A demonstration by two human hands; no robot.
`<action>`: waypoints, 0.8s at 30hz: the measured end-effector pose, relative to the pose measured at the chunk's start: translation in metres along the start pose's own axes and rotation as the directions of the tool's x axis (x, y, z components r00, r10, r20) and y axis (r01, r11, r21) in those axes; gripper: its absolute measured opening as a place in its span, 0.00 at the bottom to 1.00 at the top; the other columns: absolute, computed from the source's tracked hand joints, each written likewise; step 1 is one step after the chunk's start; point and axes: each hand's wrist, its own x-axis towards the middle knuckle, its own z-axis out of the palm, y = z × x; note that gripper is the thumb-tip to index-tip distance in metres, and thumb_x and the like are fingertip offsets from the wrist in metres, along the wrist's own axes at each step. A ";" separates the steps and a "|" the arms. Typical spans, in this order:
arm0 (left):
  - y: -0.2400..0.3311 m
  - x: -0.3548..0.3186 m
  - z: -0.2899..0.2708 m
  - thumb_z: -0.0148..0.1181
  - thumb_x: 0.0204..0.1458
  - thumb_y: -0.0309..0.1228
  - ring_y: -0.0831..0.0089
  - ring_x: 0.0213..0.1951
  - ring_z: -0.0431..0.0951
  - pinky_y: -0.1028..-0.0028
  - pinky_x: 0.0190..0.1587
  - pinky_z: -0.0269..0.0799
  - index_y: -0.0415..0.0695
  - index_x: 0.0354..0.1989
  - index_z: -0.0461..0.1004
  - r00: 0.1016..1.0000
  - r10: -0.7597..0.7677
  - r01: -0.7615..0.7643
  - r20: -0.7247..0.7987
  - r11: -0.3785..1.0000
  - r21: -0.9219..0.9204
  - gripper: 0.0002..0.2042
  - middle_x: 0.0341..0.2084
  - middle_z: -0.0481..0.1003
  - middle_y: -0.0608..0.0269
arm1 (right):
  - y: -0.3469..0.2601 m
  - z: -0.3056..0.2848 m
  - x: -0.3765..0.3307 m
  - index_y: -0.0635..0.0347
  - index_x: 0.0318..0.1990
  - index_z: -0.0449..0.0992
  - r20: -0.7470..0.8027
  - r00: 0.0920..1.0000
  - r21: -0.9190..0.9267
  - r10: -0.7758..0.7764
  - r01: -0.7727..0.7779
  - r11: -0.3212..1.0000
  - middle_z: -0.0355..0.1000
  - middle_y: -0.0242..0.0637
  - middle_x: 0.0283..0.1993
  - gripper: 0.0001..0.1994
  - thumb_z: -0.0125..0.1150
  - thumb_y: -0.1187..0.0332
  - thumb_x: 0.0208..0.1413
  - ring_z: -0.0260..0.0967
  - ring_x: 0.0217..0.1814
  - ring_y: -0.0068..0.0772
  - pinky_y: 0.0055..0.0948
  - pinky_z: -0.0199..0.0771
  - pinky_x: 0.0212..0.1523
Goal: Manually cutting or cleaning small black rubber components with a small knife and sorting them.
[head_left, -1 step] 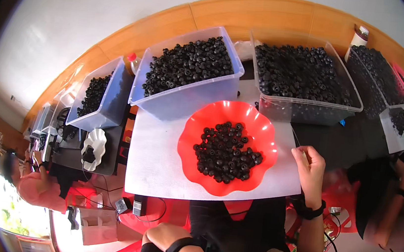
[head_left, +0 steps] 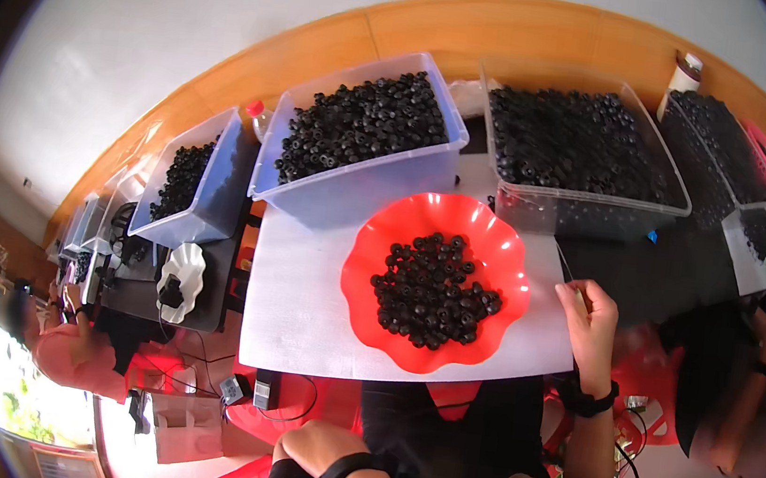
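Observation:
My right hand (head_left: pixel 591 324) is closed in a pinch at the right edge of the white sheet (head_left: pixel 293 323). Between its thumb and finger is a thin needle-like wire (head_left: pixel 564 260), pointing up and away. Left of that hand, a red scalloped plate (head_left: pixel 507 291) holds a pile of black beads (head_left: pixel 434 292), which look round with holes. My left hand (head_left: pixel 319 447) rests low on my lap, near my left thigh, away from the table. Its fingers are turned out of sight.
Behind the plate stand a bluish bin (head_left: pixel 361 185) and a clear bin (head_left: pixel 586 201), both heaped with black beads. Another bin (head_left: pixel 179 221) and a white scalloped dish (head_left: pixel 194 265) are at left. Co-workers sit on either side, one in a pink shirt (head_left: pixel 76 360). Cables hang below the table.
The whole view has shifted very slightly. Both hands, the wire and the plate keep their places relative to one another.

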 end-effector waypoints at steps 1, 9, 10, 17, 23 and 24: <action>0.005 -0.002 -0.003 0.54 0.57 0.37 0.70 0.30 0.67 0.69 0.33 0.63 0.39 0.32 0.62 1.000 0.016 -0.015 -0.014 0.996 0.084 0.13 0.32 0.66 0.58 | 0.006 0.001 0.001 0.69 0.32 0.75 -0.034 0.999 -0.030 -0.022 0.021 0.999 0.68 0.33 0.20 0.11 0.65 0.67 0.54 0.59 0.22 0.17 0.23 0.61 0.24; 0.035 -0.017 -0.005 0.57 0.53 0.35 0.72 0.23 0.61 0.70 0.27 0.57 0.44 0.25 0.57 0.987 0.120 -0.022 -0.102 0.745 0.666 0.14 0.24 0.60 0.62 | 0.011 0.002 0.008 0.69 0.24 0.70 -0.063 0.997 -0.166 -0.047 0.036 0.985 0.62 0.37 0.15 0.14 0.63 0.66 0.54 0.55 0.18 0.20 0.27 0.58 0.20; 0.037 -0.018 -0.004 0.57 0.53 0.34 0.72 0.22 0.61 0.70 0.27 0.57 0.44 0.25 0.57 0.986 0.131 -0.017 -0.104 0.696 0.717 0.15 0.23 0.59 0.62 | 0.013 0.000 0.010 0.68 0.24 0.70 -0.051 0.998 -0.187 -0.026 0.016 0.982 0.62 0.35 0.15 0.15 0.63 0.66 0.54 0.54 0.18 0.19 0.27 0.57 0.20; 0.057 -0.023 -0.003 0.59 0.49 0.33 0.73 0.16 0.56 0.71 0.21 0.52 0.48 0.19 0.52 0.983 0.160 0.038 -0.085 0.276 0.960 0.18 0.17 0.53 0.66 | 0.016 0.002 0.015 0.67 0.22 0.68 -0.055 0.997 -0.030 0.054 -0.056 0.998 0.61 0.29 0.15 0.16 0.64 0.66 0.54 0.53 0.20 0.15 0.26 0.55 0.19; 0.067 -0.025 -0.014 0.61 0.46 0.31 0.74 0.10 0.52 0.72 0.17 0.48 0.51 0.14 0.48 0.980 0.183 0.105 -0.073 -0.176 0.979 0.23 0.11 0.48 0.69 | 0.025 0.007 0.014 0.68 0.22 0.69 -0.062 0.996 -0.037 0.066 -0.069 0.997 0.62 0.28 0.15 0.16 0.64 0.66 0.55 0.53 0.20 0.14 0.25 0.55 0.19; 0.067 -0.025 -0.017 0.62 0.46 0.31 0.74 0.10 0.51 0.72 0.16 0.47 0.52 0.13 0.48 0.981 0.183 0.111 -0.066 -0.250 0.962 0.23 0.10 0.47 0.69 | 0.022 0.011 0.013 0.68 0.22 0.69 -0.058 0.995 -0.045 0.076 -0.079 0.996 0.62 0.28 0.15 0.16 0.64 0.66 0.55 0.53 0.20 0.14 0.25 0.56 0.19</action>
